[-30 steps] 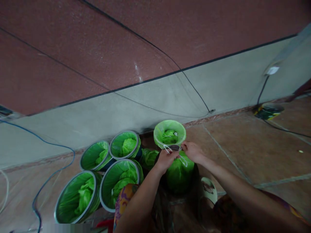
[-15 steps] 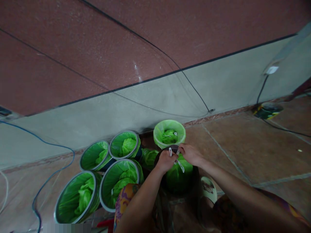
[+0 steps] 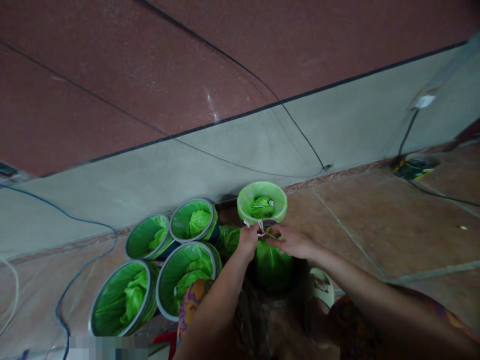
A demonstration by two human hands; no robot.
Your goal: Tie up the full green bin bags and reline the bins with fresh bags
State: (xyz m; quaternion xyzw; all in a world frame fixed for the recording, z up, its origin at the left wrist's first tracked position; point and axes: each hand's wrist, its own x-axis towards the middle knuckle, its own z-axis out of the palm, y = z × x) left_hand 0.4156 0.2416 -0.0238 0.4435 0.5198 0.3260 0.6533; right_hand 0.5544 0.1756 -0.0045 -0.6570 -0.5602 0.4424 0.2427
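A dark bin in front of me holds a green plastic liner (image 3: 273,266). Both hands are at its far rim. My left hand (image 3: 248,242) is closed in a pinch on the liner's white drawstring (image 3: 259,228). My right hand (image 3: 291,241) is also closed on the drawstring, fingers pointing left and almost touching the left hand. Just beyond them stands another bin with a pale green liner (image 3: 262,202).
Several grey-rimmed bins with green liners (image 3: 189,277) cluster at the left by the wall. A blue cable (image 3: 80,270) and black cables run over wall and tiled floor. A power strip (image 3: 414,166) lies far right. A white sandal (image 3: 321,286) is near my right arm.
Both hands have moved up and a little left along the bin's rim and drawn closer together, gathering the white drawstring into a tighter bunch. The camera has tilted slightly.
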